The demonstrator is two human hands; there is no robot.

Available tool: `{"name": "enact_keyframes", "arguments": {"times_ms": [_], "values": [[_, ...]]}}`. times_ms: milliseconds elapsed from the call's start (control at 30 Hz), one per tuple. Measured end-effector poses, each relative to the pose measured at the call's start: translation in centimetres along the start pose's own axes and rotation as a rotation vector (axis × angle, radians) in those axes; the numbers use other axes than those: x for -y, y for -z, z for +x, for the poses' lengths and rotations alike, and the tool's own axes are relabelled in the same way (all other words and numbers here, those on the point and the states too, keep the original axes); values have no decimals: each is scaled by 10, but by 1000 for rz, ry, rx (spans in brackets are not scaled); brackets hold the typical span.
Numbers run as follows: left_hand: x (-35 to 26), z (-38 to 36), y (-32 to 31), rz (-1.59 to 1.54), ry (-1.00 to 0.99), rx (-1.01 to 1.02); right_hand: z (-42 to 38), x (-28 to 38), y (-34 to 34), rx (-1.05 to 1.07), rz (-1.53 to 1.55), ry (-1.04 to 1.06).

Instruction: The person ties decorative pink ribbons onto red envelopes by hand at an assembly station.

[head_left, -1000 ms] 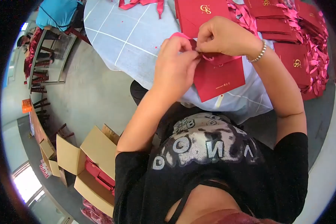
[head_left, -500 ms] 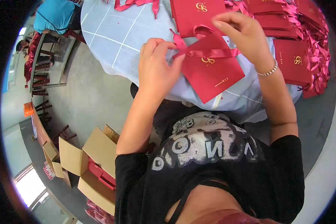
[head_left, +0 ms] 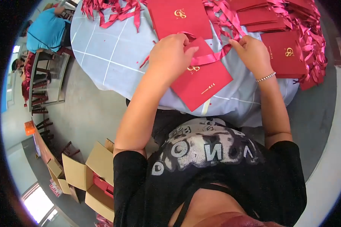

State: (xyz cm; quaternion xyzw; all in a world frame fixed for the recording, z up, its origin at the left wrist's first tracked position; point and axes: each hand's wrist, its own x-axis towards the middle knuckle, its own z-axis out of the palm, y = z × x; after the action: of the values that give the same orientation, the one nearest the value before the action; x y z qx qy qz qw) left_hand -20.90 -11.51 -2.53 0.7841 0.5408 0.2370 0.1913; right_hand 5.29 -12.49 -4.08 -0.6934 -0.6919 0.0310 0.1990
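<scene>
A red paper gift bag (head_left: 206,83) with gold lettering lies tilted on the cloth-covered table in front of me. A satin ribbon (head_left: 210,58), pinkish red, runs across its upper part. My left hand (head_left: 170,55) is closed over the bag's upper left side, its curled fingers on the ribbon and partly hiding it. To the right, my right hand (head_left: 252,56) pinches the ribbon's other stretch between thumb and forefinger, lifting it into a curve. Just beyond my hands lies another red bag (head_left: 180,19) with the same gold letters.
Stacks of red bags (head_left: 284,53) with trailing ribbons fill the table's right side. Loose ribbons (head_left: 117,13) lie at the far left of the checked tablecloth (head_left: 98,49). An open cardboard box (head_left: 77,170) with red items stands on the floor. A person in blue (head_left: 45,30) sits beyond.
My left hand has shifted from the ribbon beside the bag to over the bag's upper left. My right hand has come down and now pinches the ribbon, which bends upward at the right.
</scene>
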Motion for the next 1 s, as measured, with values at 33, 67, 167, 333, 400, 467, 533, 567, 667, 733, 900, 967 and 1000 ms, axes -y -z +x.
{"name": "enact_keyframes", "arguments": {"times_ms": [33, 67, 167, 333, 400, 467, 533, 567, 667, 733, 900, 967, 1000], "values": [[1, 0, -2, -15, -28, -13, 1, 2, -3, -18, 4, -10], [3, -1, -3, -29, -56, -28, 2, 2, -5, -35, 7, -19], [5, -5, 0, -88, -68, -15, 2, 0, -12, 12, 223, 24], [2, -11, 12, -173, 43, 118, -4, -9, -7, 176, 613, -25], [10, -13, 10, -248, 47, 147, -7, -5, -3, 261, 955, -158], [11, -15, 12, -292, 26, 140, -14, 10, 15, 335, 1282, -297], [12, -17, 13, -338, 14, 143, -24, 23, 17, 311, 1203, -242], [12, -18, 12, -362, 12, 149, -29, 31, 19, 309, 1110, -191], [8, -20, 15, -413, 30, 192, -33, 47, 18, 321, 865, 8], [6, -22, 16, -436, 37, 208, -38, 57, 6, 233, 760, 194], [4, -26, 16, -463, 21, 201, -41, 83, 1, 331, 949, 5], [-1, -28, 21, -449, 14, 181, -40, 83, -7, 303, 970, -5], [-3, -29, 22, -442, 11, 171, -41, 84, -9, 290, 961, -9]]}}
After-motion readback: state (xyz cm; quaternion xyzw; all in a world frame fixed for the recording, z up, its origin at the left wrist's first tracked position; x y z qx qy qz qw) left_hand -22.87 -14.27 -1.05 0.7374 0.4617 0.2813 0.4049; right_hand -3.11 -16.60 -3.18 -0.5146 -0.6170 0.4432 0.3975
